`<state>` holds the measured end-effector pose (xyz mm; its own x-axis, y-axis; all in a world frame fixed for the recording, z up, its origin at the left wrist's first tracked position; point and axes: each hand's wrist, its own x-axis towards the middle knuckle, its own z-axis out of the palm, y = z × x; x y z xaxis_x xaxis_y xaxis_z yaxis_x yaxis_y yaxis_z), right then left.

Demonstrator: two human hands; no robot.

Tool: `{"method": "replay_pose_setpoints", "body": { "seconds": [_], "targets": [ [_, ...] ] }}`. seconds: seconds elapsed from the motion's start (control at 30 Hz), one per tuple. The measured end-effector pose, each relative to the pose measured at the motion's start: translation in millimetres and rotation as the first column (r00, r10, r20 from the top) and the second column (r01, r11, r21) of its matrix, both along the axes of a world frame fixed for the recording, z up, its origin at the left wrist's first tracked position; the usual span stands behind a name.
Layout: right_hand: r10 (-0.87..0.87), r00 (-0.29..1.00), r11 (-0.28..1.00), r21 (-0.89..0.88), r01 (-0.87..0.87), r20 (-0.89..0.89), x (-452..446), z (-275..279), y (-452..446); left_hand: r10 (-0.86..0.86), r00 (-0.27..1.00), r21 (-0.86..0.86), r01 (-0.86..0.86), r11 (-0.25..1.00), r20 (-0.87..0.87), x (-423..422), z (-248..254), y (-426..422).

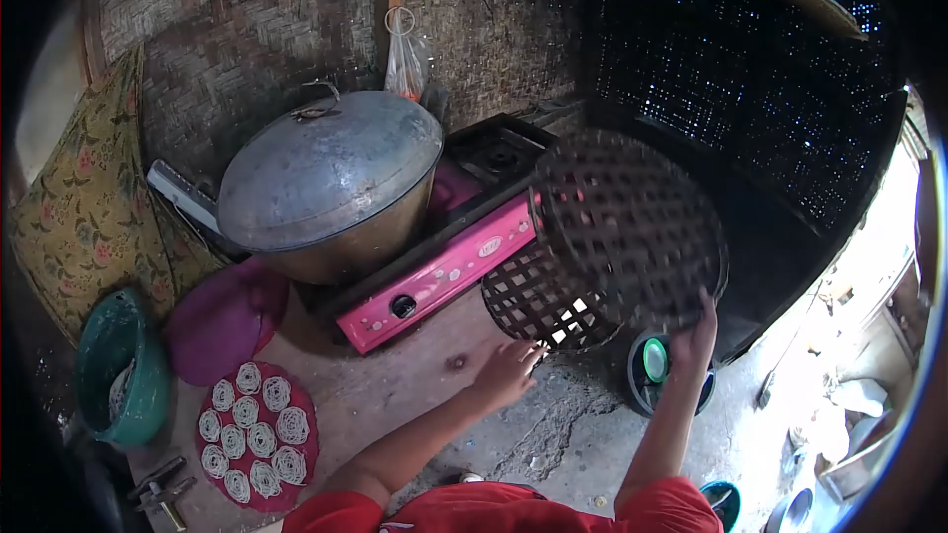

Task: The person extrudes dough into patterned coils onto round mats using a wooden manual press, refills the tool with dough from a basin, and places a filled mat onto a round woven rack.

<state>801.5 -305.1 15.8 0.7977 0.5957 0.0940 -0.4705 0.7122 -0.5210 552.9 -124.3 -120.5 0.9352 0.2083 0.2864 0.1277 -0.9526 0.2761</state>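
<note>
Two dark, open-weave round trays are in front of me, one partly over the other. My right hand (694, 341) is closed on the near right rim of the upper woven tray (632, 222), which is raised and tilted. My left hand (509, 373) has its fingers closed at the near edge of the lower woven tray (528, 301), whose far right part is hidden behind the upper one. Left of the trays is a pink gas stove (444, 271) with a black knob. A large lidded metal pot (331, 173) sits on its left side.
A pink round tray (308, 405) with several white noodle-like nests lies at lower left. Near it are a purple lid-like disc (212, 336) and a green basin (148, 390). A dark bucket (637, 395) with a green-rimmed bowl (655, 360) stands below my right hand.
</note>
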Motion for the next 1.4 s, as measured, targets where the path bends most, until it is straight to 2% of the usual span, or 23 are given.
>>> {"method": "replay_pose_setpoints", "body": {
  "seconds": [0.03, 0.1, 0.17, 0.27, 0.33, 0.4, 0.47, 0.5, 0.57, 0.63, 0.67, 0.77, 0.8, 0.9, 0.97, 1.03, 1.1, 1.13, 1.2, 1.23, 1.27, 1.3, 1.4],
  "targets": [
    [0.045, 0.998, 0.998, 0.035, -0.046, 0.043, 6, 15, 22, 0.003, 1.000, -0.001, -0.003, 1.000, 0.001, 8, -3, -7],
    [0.013, 0.995, 0.999, 0.044, -0.018, 0.103, 20, 31, 79, 0.037, 0.999, 0.402, -0.033, 0.915, -0.003, 28, -7, -13],
    [-0.036, 0.990, 0.998, 0.063, 0.027, 0.138, 37, 27, 148, 0.063, 0.993, 0.483, -0.102, 0.870, 0.098, 41, -16, -6],
    [-0.041, 0.993, 0.999, 0.039, 0.037, 0.109, 33, 18, 220, 0.114, 0.993, 0.406, -0.112, 0.907, 0.019, 43, -14, 2],
    [-0.067, 0.996, 0.997, -0.027, 0.069, 0.061, 32, 3, 256, 0.019, 0.996, 0.367, 0.014, 0.930, -0.085, 31, 4, 5],
    [-0.104, 0.991, 0.993, 0.060, 0.099, 0.086, 43, -25, 291, -0.016, 1.000, 0.326, 0.012, 0.945, 0.009, 12, 1, 5],
    [0.007, 1.000, 1.000, 0.024, -0.007, 0.022, 34, -32, 298, -0.060, 0.976, 0.219, 0.013, 0.976, 0.209, -20, 13, -2],
    [0.091, 0.995, 0.996, -0.003, -0.091, -0.045, 29, -36, 302, -0.041, 0.978, 0.213, -0.003, 0.977, 0.204, -39, 13, -2],
    [0.047, 0.999, 0.998, -0.040, -0.048, -0.016, 24, -43, 311, 0.054, 0.970, 0.090, -0.078, 0.993, 0.235, -75, 6, -4],
    [0.202, 0.972, 0.978, 0.029, -0.207, 0.121, 23, -49, 311, 0.101, 0.979, 0.055, -0.112, 0.992, 0.175, -110, -1, -8],
    [0.276, 0.949, 0.961, -0.041, -0.273, 0.154, 32, -59, 314, 0.136, 0.983, 0.029, -0.140, 0.990, 0.121, -122, -2, -12],
    [0.456, 0.889, 0.878, -0.178, -0.444, 0.035, 47, -62, 295, 0.206, 0.971, -0.147, -0.188, 0.971, 0.119, -142, 0, -22],
    [0.440, 0.890, 0.871, -0.296, -0.392, 0.118, 47, -58, 286, 0.185, 0.978, -0.205, -0.163, 0.965, 0.094, -145, 0, -21],
    [0.466, 0.885, 0.793, -0.448, -0.414, 0.006, 53, -43, 253, 0.276, 0.935, -0.305, -0.203, 0.931, 0.222, -143, -10, -28],
    [0.409, 0.912, 0.768, -0.557, -0.317, 0.044, 65, -53, 219, 0.323, 0.929, -0.355, -0.245, 0.902, 0.180, -140, -7, -31],
    [0.219, 0.903, 0.735, -0.671, 0.096, 0.370, 65, -75, 165, 0.369, 0.918, -0.393, -0.289, 0.873, 0.145, -136, -4, -27],
    [0.418, 0.582, 0.480, -0.713, 0.511, 0.698, 65, -104, 109, 0.401, 0.910, -0.365, -0.339, 0.867, 0.107, -135, -7, -26],
    [0.426, 0.574, 0.482, -0.712, 0.510, 0.699, 53, -134, 80, 0.419, 0.900, -0.408, -0.340, 0.847, 0.120, -134, -7, -25],
    [0.470, 0.869, 0.447, -0.891, -0.082, 0.156, 24, -200, 38, 0.441, 0.883, -0.444, -0.334, 0.831, 0.162, -131, -17, -24],
    [0.494, 0.848, 0.509, -0.855, -0.104, 0.190, 1, -197, 22, 0.454, 0.870, -0.471, -0.324, 0.821, 0.193, -134, -21, -23],
    [0.527, 0.821, 0.562, -0.814, -0.146, 0.217, -29, -176, 4, 0.469, 0.873, -0.710, -0.249, 0.659, 0.129, -133, -22, -23],
    [0.287, 0.951, 0.600, -0.796, -0.086, 0.113, -63, -155, -5, 0.479, 0.874, -0.886, -0.160, 0.436, 0.078, -134, -21, -24],
    [0.316, 0.933, 0.662, -0.744, -0.087, 0.172, -81, -156, -48, 0.460, 0.864, -0.796, -0.129, 0.592, 0.203, -174, 15, -45]
  ]
}}
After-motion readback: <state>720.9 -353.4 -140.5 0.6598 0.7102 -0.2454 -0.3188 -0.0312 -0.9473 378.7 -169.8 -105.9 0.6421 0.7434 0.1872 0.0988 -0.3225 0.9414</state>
